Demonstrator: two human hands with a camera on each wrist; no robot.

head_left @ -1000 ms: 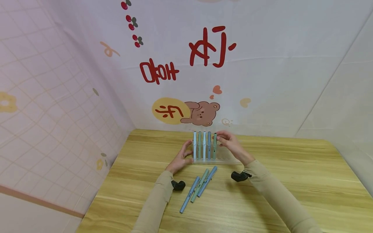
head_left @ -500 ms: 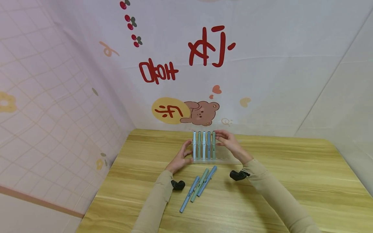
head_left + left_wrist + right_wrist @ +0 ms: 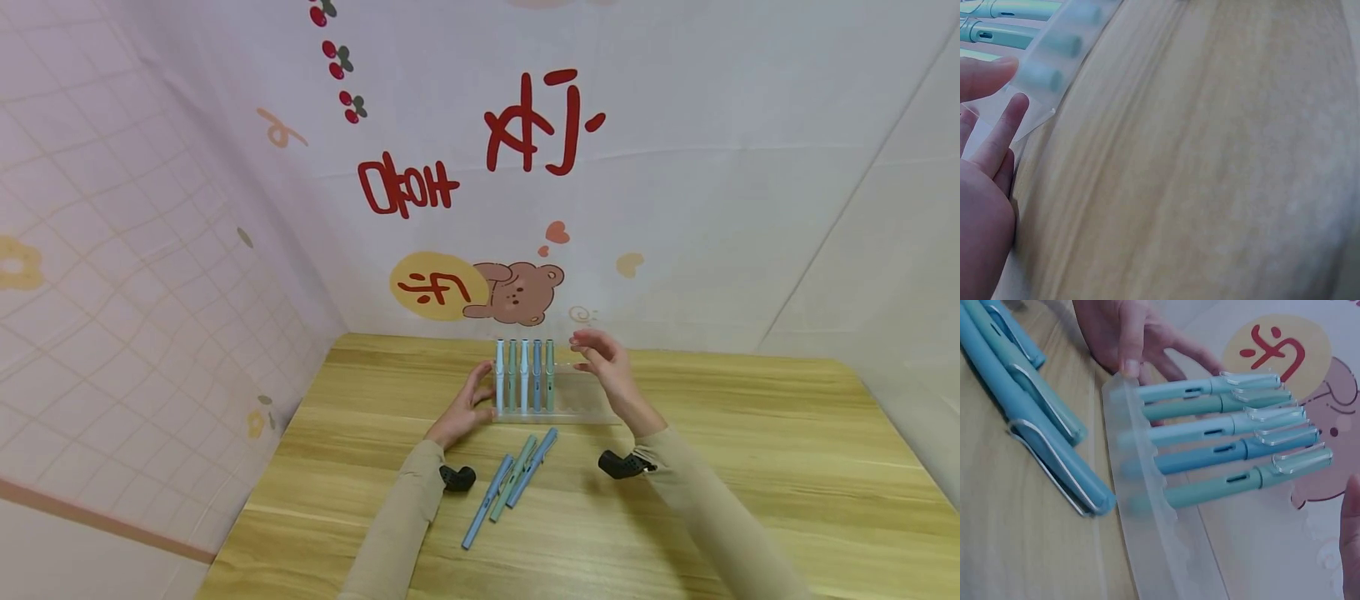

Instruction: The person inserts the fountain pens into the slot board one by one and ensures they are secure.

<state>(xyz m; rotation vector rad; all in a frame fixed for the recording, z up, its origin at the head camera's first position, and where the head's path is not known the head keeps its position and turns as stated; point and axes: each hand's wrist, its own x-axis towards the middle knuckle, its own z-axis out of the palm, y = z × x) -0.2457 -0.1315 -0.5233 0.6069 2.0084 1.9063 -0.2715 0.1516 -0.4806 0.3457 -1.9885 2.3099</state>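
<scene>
Several pens, light blue, green and darker blue, stand upright side by side in the left part of a clear pen rack (image 3: 555, 417). My left hand (image 3: 459, 417) holds the rack's left end, thumb at the front base and other fingers reaching behind; in the right wrist view its thumb (image 3: 1130, 347) touches the rack's corner. The rightmost standing pen is a green pen (image 3: 550, 379). Just right of it, apart from the pens, my right hand (image 3: 611, 375) hovers over the rack's right part with loosely bent fingers and nothing in them.
On the wooden table (image 3: 712, 500), in front of the rack, lie a blue pen (image 3: 487, 502), a green pen (image 3: 513, 479) and another blue pen (image 3: 532, 468), side by side and slanted. A printed cloth backdrop (image 3: 675, 208) rises behind the table.
My right hand has let go of the rightmost green pen and moved right. That pen now stands straight beside the others. My left hand has stayed at the rack's end.
</scene>
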